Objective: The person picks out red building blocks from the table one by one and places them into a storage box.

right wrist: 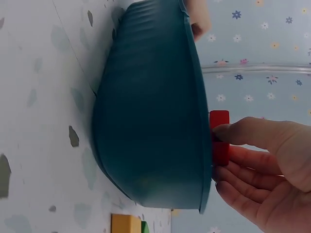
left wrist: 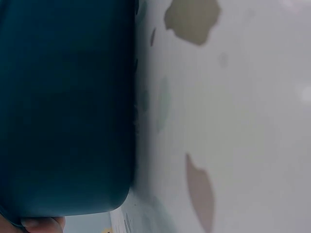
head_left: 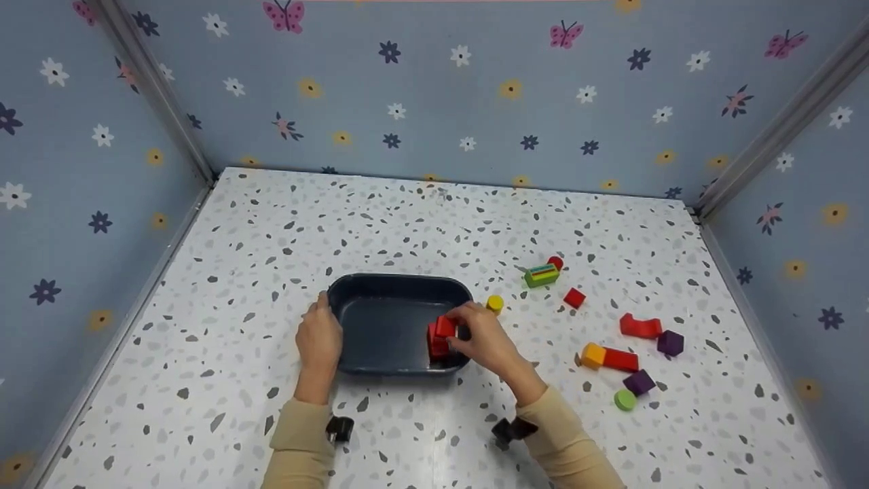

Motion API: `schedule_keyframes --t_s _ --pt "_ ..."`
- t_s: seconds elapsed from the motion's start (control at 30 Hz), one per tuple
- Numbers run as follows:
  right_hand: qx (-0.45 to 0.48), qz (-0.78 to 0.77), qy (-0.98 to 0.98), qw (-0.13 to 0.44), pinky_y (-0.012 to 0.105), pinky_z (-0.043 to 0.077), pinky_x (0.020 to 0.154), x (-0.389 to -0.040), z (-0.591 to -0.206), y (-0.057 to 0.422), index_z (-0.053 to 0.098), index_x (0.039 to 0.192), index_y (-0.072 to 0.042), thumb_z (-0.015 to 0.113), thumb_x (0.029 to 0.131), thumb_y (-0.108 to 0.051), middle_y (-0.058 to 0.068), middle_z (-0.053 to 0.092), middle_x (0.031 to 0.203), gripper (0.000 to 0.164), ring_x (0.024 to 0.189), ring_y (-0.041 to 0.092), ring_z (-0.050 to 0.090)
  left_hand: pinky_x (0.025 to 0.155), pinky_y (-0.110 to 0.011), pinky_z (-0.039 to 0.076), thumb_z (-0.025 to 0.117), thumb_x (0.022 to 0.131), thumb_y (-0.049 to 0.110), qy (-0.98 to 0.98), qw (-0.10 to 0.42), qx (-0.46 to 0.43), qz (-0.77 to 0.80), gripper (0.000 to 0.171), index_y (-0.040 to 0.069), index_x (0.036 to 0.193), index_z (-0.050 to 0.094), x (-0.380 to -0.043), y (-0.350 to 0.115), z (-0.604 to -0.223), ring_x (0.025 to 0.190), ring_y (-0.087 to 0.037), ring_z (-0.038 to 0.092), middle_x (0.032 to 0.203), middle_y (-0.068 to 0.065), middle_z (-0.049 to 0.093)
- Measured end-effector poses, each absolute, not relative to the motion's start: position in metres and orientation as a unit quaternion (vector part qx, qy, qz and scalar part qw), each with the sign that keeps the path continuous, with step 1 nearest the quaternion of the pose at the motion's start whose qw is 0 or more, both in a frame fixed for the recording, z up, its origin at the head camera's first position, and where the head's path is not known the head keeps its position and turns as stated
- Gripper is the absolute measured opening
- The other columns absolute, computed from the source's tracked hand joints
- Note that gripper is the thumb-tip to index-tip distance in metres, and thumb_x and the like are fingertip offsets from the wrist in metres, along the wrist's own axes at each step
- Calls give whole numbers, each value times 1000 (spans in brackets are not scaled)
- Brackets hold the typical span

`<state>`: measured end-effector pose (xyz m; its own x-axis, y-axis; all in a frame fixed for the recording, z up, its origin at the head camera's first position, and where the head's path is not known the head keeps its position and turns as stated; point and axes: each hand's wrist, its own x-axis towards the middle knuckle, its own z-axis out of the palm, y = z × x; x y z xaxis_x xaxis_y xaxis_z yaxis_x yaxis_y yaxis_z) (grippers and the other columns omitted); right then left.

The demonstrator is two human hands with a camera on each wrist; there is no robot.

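A deep dark blue rectangular dish stands on the table, looking teal in the wrist views. My left hand grips the dish's left rim; its fingertips show at the rim in the left wrist view. Between thumb and fingers, my right hand pinches a red block at the dish's right side. Other red blocks sit in the dish just below the held one, partly hidden by it and the hand.
Right of the dish lie a yellow cylinder, a striped green block, a red cube, a red curved block, an orange block, purple blocks and a green cylinder. Patterned walls enclose the table.
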<state>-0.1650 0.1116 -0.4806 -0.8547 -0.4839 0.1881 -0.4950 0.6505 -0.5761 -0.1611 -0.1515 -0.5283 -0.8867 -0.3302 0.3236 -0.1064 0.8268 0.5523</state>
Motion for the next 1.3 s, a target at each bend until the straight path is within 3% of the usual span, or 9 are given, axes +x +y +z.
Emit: schedule_keyframes --t_s 0.83,1.3 --pt "356 259 -898 6 23 45 66 -163 -496 67 64 94 -1 71 72 -11 5 58 85 25 75 13 54 54 -52 43 45 88 -1 -935 204 116 -267 28 -8 113 52 -163 -152 -528 66 -46 56 85 -26 58" --pt "384 206 -899 -45 22 45 71 -169 -505 52 66 96 -4 71 73 -9 4 61 90 25 82 13 57 56 -51 44 45 88 0 -937 181 126 -270 31 -7 117 51 -162 -153 -528 69 -44 57 89 -26 58"
